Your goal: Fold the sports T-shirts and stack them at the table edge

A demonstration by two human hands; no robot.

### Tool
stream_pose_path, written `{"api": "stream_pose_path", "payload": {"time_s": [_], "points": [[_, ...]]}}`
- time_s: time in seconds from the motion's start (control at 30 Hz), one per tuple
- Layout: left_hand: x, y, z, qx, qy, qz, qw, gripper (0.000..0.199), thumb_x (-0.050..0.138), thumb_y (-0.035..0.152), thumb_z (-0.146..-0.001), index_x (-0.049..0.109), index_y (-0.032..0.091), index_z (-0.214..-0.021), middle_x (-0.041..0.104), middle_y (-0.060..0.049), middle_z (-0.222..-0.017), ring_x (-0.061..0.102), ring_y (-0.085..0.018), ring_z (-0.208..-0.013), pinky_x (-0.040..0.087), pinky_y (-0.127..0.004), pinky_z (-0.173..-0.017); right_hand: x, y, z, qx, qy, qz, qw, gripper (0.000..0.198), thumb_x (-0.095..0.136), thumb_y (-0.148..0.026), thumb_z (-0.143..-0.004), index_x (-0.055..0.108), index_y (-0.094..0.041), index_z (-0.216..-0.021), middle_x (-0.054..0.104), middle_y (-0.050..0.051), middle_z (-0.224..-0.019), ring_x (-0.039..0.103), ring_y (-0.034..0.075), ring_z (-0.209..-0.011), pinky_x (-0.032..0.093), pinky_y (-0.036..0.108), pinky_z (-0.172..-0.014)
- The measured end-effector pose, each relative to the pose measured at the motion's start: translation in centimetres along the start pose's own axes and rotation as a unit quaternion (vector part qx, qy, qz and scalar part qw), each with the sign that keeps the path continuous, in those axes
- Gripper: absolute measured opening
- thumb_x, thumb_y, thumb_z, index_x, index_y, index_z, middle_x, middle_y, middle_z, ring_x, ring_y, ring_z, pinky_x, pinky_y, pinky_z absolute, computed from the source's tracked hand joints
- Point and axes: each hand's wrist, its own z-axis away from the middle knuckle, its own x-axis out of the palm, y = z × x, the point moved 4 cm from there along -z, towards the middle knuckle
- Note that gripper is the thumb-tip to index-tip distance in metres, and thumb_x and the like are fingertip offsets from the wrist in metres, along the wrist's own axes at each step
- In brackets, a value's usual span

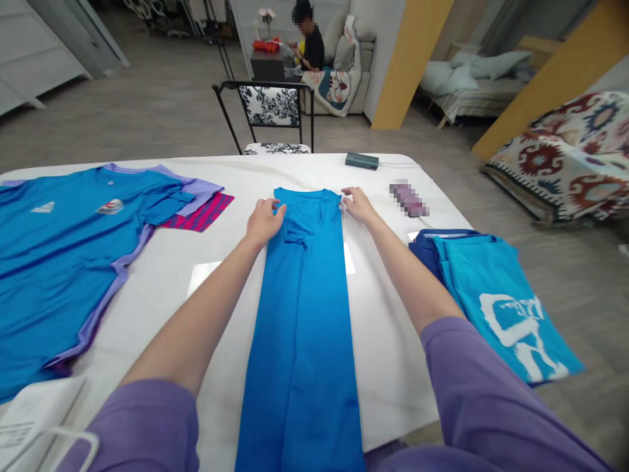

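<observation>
A patterned chair [272,106] stands on the grey floor [152,121].

Tabletop [388,367] free right of shirt [322,314], clothes pile [472,265] beyond

Ctr garment [319,301] blu; tbl [393,373] wht; chair [272,107] blk w/ blk/wht floral; sleeves [472,373] purp.

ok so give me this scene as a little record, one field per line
left hand: at the far left corner of the folded blue shirt, grip unclear
right hand: at its far right corner, grip unclear
folded blue shirt: a long, narrow strip, collar at the far end
left side: spread blue shirt over a lilac garment, with red-and-purple striped cloth poking out
right side: turquoise garment with white print, folded, on navy cloth
surface: white table
beyond table: black-framed chair with patterned back
</observation>
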Motion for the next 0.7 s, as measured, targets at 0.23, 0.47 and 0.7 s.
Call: {"api": "stream_pose_path", "payload": {"time_s": [0.23,0.47,0.7], "points": [[3.4,-2.2,-4.1,-0.004,-0.002,-0.061,0.998,0.037,0.078,0.050,-0.100,0.074,0.018,-0.118,0.073,-0.012,-0.130,0.067,-0.030,-0.113,0.049,-0.050,-0.115,1.8,1.0,-0.6,-0.018,-0.006,0.011,1.000,0.028,0.061,-0.038,-0.109,0.078,-0.026,-0.129,0.067,0.012,-0.145,0.066,0.032,-0.135,0.058,0.048,-0.121],[1.4,-3.7,-3.8,-0.020,0.044,-0.098,0.994,0.044,0.056,0.045,-0.113,0.063,0.005,-0.129,0.073,-0.008,-0.120,0.071,-0.029,-0.121,0.043,-0.055,-0.118,1.4,0.1,-1.9,0.003,-0.012,0.049,0.999,0.034,0.051,-0.032,-0.114,0.069,-0.026,-0.143,0.063,0.011,-0.155,0.067,0.032,-0.130,0.059,0.046,-0.112],[4.5,0.6,2.7,0.200,0.029,-0.122,0.972,0.062,0.048,0.052,-0.116,0.054,0.022,-0.170,0.048,-0.015,-0.182,0.043,-0.039,-0.170,0.032,-0.060,-0.140,1.9,-4.0,3.0,-0.074,-0.016,0.121,0.990,0.042,0.052,-0.047,-0.118,0.068,-0.026,-0.151,0.062,0.013,-0.165,0.056,0.037,-0.151,0.045,0.057,-0.128]]}}
